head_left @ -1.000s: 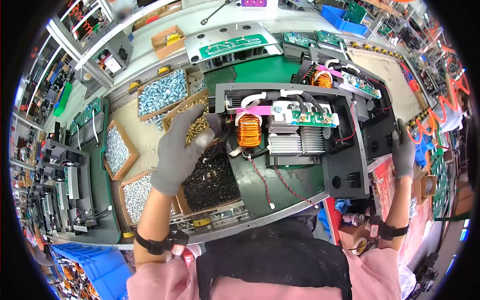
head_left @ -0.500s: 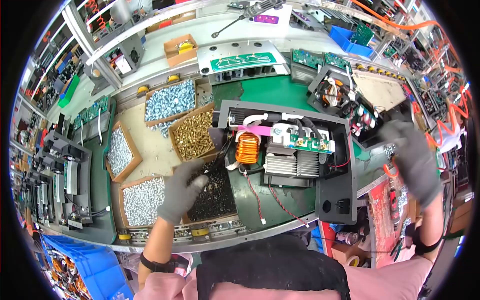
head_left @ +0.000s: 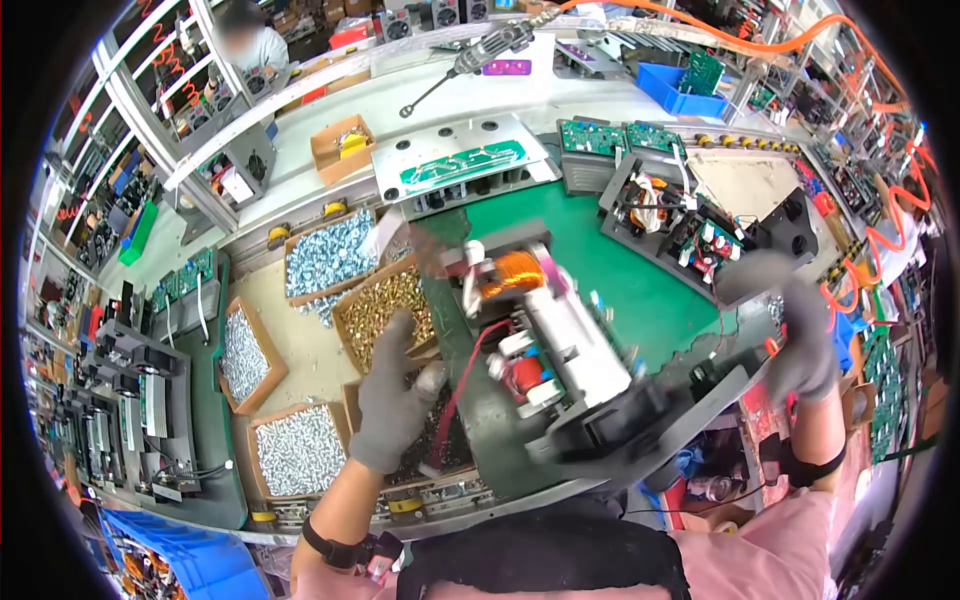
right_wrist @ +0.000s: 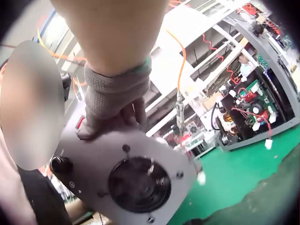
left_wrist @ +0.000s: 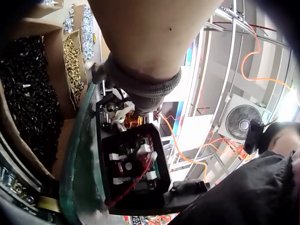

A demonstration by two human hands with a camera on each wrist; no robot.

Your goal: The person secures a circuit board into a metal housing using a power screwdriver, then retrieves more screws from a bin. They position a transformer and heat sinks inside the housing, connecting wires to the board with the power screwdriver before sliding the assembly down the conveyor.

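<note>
In the head view a dark open housing point(head_left: 590, 350) with an orange coil point(head_left: 515, 275) stands at a slant on the green mat, blurred. My left gloved hand point(head_left: 390, 405) is left of it, fingers spread, over the screw boxes. In the left wrist view this hand point(left_wrist: 140, 93) is beside the housing point(left_wrist: 133, 164); contact cannot be told. My right gloved hand point(head_left: 800, 320) is at the housing's right end. The right wrist view shows that hand point(right_wrist: 110, 103) gripping the edge of its panel point(right_wrist: 84, 173), which has a round fan opening.
A second open housing point(head_left: 675, 225) lies behind on the mat. Boxes of blue-silver screws point(head_left: 330, 250), brass screws point(head_left: 380, 310) and silver screws point(head_left: 300, 450) are at left. A screwdriver tool point(head_left: 490, 50) hangs above the back. A white fixture plate point(head_left: 460, 160) stands behind.
The near housing has turned from square to slanted. The second housing shifted back from beside it. My right hand moved off rightward, then back in to the near housing; my left hand dropped lower.
</note>
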